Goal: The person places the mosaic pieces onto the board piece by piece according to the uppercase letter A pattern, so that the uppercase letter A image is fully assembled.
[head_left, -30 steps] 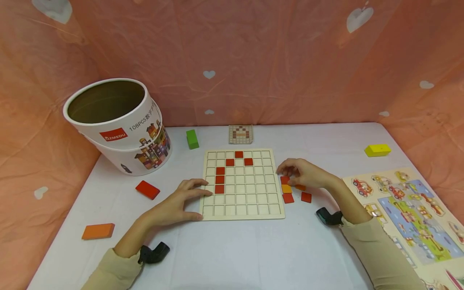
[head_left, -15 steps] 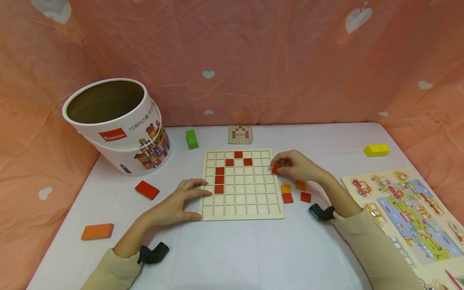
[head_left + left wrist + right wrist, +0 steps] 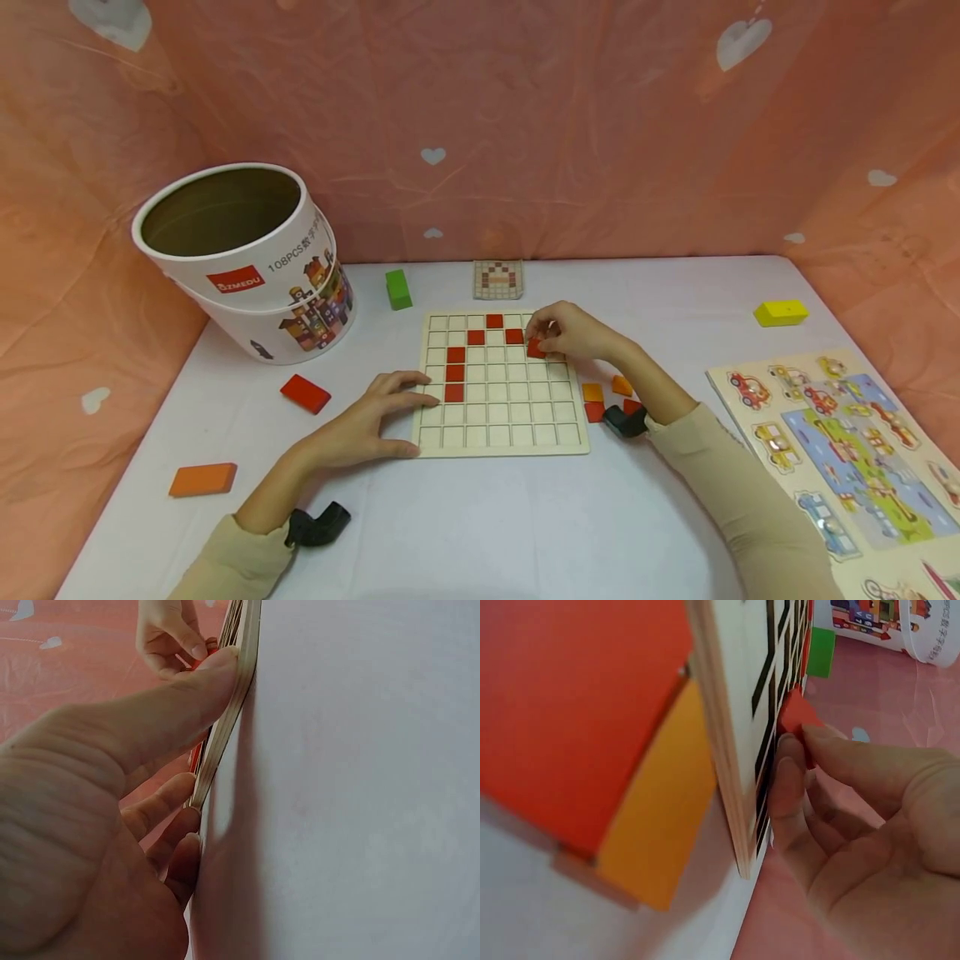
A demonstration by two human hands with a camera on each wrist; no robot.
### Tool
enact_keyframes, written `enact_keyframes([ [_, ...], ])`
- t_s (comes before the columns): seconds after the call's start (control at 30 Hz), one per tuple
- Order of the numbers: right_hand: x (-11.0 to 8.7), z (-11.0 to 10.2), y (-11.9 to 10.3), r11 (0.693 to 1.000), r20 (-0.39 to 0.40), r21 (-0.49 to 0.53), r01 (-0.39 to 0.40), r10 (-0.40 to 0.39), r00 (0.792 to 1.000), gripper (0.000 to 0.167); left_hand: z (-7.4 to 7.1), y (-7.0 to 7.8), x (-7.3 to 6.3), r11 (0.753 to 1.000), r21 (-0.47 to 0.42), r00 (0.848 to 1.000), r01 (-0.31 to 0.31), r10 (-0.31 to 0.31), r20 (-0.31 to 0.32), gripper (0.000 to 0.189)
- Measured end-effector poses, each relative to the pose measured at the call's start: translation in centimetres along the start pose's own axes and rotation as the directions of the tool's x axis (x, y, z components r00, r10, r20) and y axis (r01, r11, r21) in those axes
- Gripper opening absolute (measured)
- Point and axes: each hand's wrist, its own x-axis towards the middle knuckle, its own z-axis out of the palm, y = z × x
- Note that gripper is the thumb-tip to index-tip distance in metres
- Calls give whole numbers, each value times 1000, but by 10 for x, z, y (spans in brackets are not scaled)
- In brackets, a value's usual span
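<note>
Carried leftward from the board's right edge half a second ago, one red square tile (image 3: 536,347) is now over the upper right part of a pale wooden grid board (image 3: 502,435). Thumb and fingers of the right hand (image 3: 576,332) pinch it just right of the nearest of six red inset tiles (image 3: 455,373); whether it touches the grid is unclear. At the board's left side, the left hand (image 3: 367,421) rests as before, fingers extended and relaxed along the edge, thumb at the near corner. Two orange square tiles (image 3: 592,392) and two loose red square tiles (image 3: 594,412) lie right of the board on the white worktop (image 3: 465,533). Beyond the board is a small patterned card (image 3: 498,280); a white cylindrical bucket (image 3: 262,275) stands far left, near a green rectangular block (image 3: 398,289).
</note>
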Motion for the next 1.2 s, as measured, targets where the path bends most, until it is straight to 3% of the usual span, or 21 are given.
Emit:
enact_keyframes([
  [0.57, -15, 1, -3, 994, -35, -108, -29, 26, 999, 19, -2, 2, -1, 1000, -3, 1000, 10, -10, 5, 56],
  [0.73, -37, -5, -2, 999, 68, 18, -32, 31, 997, 23, -2, 3, -1, 1000, -7, 1000, 26, -26, 12, 56],
  [0.87, -57, -8, 2, 987, 171, 159, -30, 2, 985, 29, -2, 3, -1, 999, -10, 999, 30, -30, 13, 57],
  [1.1, -88, -8, 10, 979, 156, 186, -81, 52, 986, 29, -2, 1, 0, 1000, -12, 1000, 29, -29, 12, 57],
  [1.2, -101, -3, 13, 988, 118, 146, -52, 34, 992, 27, -1, 1, 1, 1000, -9, 1000, 17, -17, 8, 57],
])
